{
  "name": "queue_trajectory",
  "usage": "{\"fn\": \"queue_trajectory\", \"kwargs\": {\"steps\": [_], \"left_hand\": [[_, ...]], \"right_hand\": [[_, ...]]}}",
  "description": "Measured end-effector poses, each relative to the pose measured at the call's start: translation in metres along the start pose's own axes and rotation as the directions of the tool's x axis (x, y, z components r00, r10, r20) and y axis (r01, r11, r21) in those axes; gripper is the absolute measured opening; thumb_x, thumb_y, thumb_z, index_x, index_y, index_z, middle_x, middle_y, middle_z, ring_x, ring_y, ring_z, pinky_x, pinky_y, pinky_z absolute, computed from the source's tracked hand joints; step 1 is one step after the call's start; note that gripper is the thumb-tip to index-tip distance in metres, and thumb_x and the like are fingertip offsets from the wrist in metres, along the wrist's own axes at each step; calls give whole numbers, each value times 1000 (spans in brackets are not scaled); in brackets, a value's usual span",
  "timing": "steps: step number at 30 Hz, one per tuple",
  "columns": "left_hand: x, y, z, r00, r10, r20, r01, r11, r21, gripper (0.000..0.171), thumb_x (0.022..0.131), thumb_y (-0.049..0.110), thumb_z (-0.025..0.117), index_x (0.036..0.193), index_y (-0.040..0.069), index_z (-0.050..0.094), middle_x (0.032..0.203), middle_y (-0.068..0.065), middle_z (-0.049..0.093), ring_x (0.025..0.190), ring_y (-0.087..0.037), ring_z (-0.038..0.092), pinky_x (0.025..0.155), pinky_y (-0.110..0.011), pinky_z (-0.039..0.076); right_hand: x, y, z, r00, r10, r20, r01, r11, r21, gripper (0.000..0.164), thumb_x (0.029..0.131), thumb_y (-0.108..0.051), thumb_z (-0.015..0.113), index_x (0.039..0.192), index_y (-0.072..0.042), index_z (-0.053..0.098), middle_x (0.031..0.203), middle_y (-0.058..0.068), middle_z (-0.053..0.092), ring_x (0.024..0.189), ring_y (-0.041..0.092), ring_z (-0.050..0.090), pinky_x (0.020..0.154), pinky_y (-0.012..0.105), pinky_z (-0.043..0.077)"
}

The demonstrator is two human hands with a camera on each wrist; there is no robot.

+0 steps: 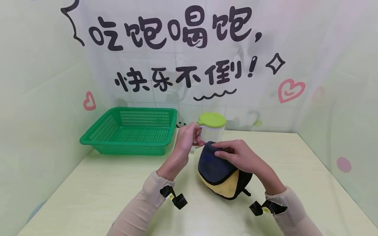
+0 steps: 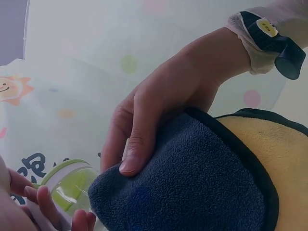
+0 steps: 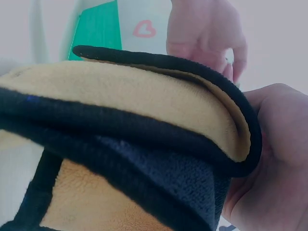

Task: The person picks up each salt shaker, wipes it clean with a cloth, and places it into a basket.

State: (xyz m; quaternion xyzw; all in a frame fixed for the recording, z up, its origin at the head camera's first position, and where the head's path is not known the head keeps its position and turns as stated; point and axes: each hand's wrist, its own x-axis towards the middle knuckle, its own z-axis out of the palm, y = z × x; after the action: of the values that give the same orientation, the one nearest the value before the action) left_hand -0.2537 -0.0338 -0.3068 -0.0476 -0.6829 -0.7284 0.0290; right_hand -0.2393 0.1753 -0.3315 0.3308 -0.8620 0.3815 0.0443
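Note:
A clear jug (image 1: 213, 133) with a lime-green lid (image 1: 212, 120) stands near the back wall. My left hand (image 1: 186, 139) is at its handle side, fingers curled round the handle; in the left wrist view those fingers (image 2: 47, 206) show beside the jug (image 2: 72, 185). My right hand (image 1: 240, 154) pinches a folded cloth (image 1: 214, 165), dark blue on one side and yellow on the other with black edging, thumb on the blue face. The cloth hangs just in front of the jug and overlaps its lower part. Folded layers of cloth (image 3: 144, 94) fill the right wrist view.
A green plastic basket (image 1: 147, 148) with slotted walls stands at the back left of the pale table (image 1: 118, 183). Behind it is a white backdrop (image 1: 165, 59) with large black characters and pink hearts. Pale sheets hang along both sides.

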Motion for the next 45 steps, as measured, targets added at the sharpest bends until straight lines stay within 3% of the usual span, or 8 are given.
{"fn": "queue_trajectory", "kwargs": {"steps": [8,17,21,25,36,45], "left_hand": [[2,2,-3,1000,-11,-4,11,1000,-25,27,93,18,45,68,9,49,55,0,48,52,-15,61,60,-29,60],[4,5,-8,1000,-26,6,26,998,-60,28,91,18,46,65,9,48,55,1,48,51,-16,62,62,-32,61],[4,4,-10,999,-33,19,34,998,-55,29,91,19,45,65,9,48,55,0,49,52,-17,63,65,-33,62],[5,4,-10,999,-32,23,33,998,-54,29,92,19,46,64,9,48,55,0,49,51,-17,62,65,-32,61],[10,4,-8,999,-31,23,33,996,-83,29,91,19,47,63,10,48,54,1,48,50,-17,61,63,-31,60],[16,2,-20,999,-37,7,37,997,-63,26,91,18,47,65,11,47,55,2,47,51,-16,60,64,-31,60]], "right_hand": [[-4,12,-16,1000,29,8,-29,1000,8,30,100,-16,67,128,-8,73,126,10,74,113,22,73,94,26,58],[-12,29,-43,989,107,-98,-110,993,-33,31,100,-20,67,130,-11,72,129,11,73,107,9,69,92,18,53],[-16,29,-54,981,137,-135,-142,989,-33,32,101,-22,66,131,-10,71,130,12,72,109,4,68,92,14,51],[-20,27,-63,972,166,-164,-172,985,-24,33,101,-22,66,131,-8,71,128,14,73,100,-3,66,89,13,51],[-25,28,-74,962,190,-199,-192,981,8,33,101,-20,66,129,-4,70,124,18,73,94,-7,65,86,10,49],[-30,30,-79,952,197,-234,-192,980,46,32,101,-21,65,128,-4,70,122,19,72,94,-5,66,86,9,50]]}}
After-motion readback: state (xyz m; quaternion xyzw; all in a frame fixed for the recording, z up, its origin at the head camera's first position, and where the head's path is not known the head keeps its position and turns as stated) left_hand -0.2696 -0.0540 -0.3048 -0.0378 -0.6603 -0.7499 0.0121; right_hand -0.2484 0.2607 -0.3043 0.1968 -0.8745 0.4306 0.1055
